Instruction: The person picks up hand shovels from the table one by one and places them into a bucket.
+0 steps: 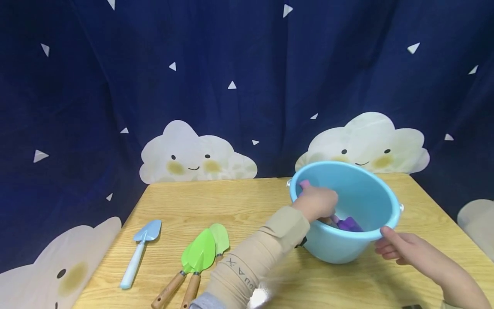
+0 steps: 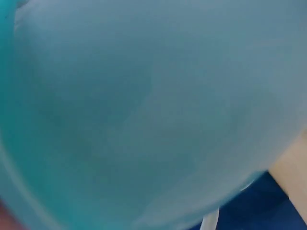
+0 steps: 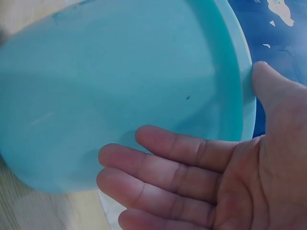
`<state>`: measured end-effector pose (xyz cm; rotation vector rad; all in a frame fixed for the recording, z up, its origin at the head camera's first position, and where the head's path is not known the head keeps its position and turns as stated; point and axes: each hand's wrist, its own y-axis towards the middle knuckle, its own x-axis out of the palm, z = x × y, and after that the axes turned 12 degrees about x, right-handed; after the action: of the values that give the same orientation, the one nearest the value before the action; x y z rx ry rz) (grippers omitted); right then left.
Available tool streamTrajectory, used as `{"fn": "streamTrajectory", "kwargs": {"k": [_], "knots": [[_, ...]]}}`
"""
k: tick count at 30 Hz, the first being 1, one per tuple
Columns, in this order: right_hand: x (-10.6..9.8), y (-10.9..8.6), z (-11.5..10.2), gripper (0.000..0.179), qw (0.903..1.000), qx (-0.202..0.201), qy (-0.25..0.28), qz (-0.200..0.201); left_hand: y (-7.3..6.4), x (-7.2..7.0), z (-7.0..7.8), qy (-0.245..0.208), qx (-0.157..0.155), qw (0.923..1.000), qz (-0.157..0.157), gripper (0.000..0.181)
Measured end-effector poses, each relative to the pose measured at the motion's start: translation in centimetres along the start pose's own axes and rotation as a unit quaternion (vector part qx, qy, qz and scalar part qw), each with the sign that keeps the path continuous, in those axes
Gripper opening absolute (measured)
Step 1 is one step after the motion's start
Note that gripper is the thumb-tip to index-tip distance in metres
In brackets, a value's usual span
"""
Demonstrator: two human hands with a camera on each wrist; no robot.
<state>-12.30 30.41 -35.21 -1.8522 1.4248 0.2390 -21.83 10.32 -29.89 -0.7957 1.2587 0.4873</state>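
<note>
A light blue bucket [image 1: 335, 244] stands on the table, its mouth turned toward me. My left hand [image 1: 317, 202] reaches inside over the near-left rim. Its fingertips are hidden, so I cannot tell whether it holds anything. Close to that hand are a pink piece [image 1: 305, 184] and a dark purple tool blade [image 1: 350, 224], both inside the bucket. In the left wrist view, the bucket wall [image 2: 144, 105] fills most of the frame. My right hand [image 1: 405, 249] touches the right rim with its thumb; in the right wrist view its fingers [image 3: 158, 167] extend fairly straight beside the outer wall.
At the table's left lies a light blue trowel [image 1: 140, 253]. Bright green garden tools [image 1: 198, 253] with wooden handles overlap near the middle, beside a paler green one [image 1: 221, 238]; my left sleeve [image 1: 251, 262] covers part of them. A dark blue curtain [image 1: 247, 51] hangs behind the table.
</note>
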Motion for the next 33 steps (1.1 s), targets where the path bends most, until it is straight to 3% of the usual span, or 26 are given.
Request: {"fn": "streamTrajectory", "kwargs": {"k": [1, 3, 6, 10, 14, 18, 21, 24, 33], "knots": [[0.0, 0.0, 0.0, 0.063, 1.0, 0.0, 0.0, -0.001, -0.2, 0.1, -0.4, 0.035, 0.033, 0.9988, 0.013, 0.018], [0.0, 0.0, 0.1, 0.063, 1.0, -0.003, -0.001, -0.003, -0.8, 0.2, -1.0, 0.065, 0.061, 0.9948, 0.049, 0.022], [0.0, 0.1, 0.1, 0.064, 0.9999, -0.009, -0.003, -0.005, -1.9, 0.4, -2.0, 0.084, 0.084, 0.9867, 0.112, 0.02], [0.0, 0.2, 0.0, 0.064, 0.9999, -0.014, -0.007, -0.005, -3.2, 0.8, -3.5, 0.1, 0.104, 0.9703, 0.194, 0.014], [0.0, 0.2, -0.1, 0.065, 0.9999, -0.009, -0.009, 0.0, -4.5, 1.5, -5.1, 0.104, 0.121, 0.9451, 0.286, 0.013], [0.2, 0.2, -0.1, 0.066, 1.0, -0.002, -0.009, 0.0, -5.7, 2.8, -7.0, 0.097, 0.136, 0.9099, 0.38, 0.013], [0.2, 0.3, 0.0, 0.067, 0.9999, -0.001, -0.01, 0.0, -6.5, 3.6, -8.3, 0.095, 0.129, 0.8903, 0.426, 0.014], [0.2, 0.3, 0.1, 0.067, 0.9999, -0.002, -0.012, 0.002, -7.3, 4.4, -9.3, 0.092, 0.111, 0.8861, 0.44, 0.014], [0.3, 0.6, 0.3, 0.068, 0.9999, 0.0, -0.015, 0.004, -9.0, 5.9, -11.4, 0.098, 0.054, 0.8971, 0.428, 0.018]]}}
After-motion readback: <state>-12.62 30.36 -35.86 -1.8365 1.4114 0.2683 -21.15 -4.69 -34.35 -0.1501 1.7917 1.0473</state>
